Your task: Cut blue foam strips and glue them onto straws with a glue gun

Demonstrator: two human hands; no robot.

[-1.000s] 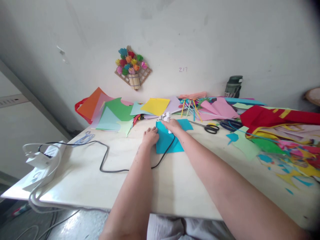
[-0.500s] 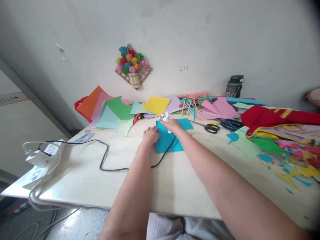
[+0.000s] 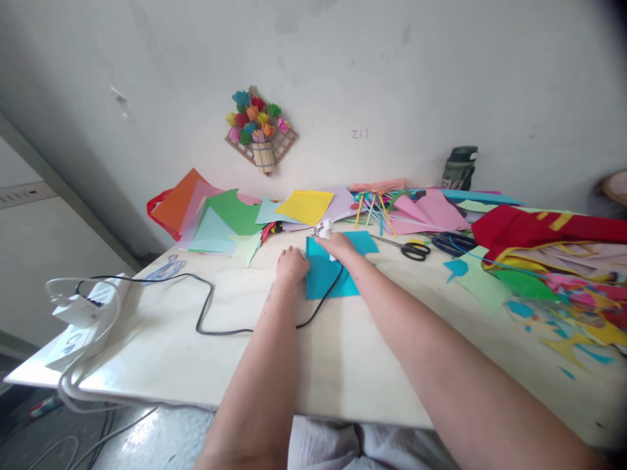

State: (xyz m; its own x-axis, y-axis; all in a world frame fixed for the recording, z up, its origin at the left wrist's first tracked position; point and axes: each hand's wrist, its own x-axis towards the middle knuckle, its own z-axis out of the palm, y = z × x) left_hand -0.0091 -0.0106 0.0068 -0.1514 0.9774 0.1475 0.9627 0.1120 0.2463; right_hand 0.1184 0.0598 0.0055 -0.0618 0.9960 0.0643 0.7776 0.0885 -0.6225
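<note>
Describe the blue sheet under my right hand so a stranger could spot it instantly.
At the middle of the pale table, find the right hand holding a white tool. Beneath lies the blue sheet, crossed by a black cord, unlike the papers along the wall.

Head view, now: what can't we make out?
All in the head view:
- White tool: grip mostly covered by the right hand; tip too small to make out.
- Blue sheet: right side partly covered by the right forearm.
- Black cable: one stretch hidden by the left forearm.
- Left hand: too small to tell whether its fingers touch the sheet.
- Brown round object: cut off by the right edge, blurred.
</note>
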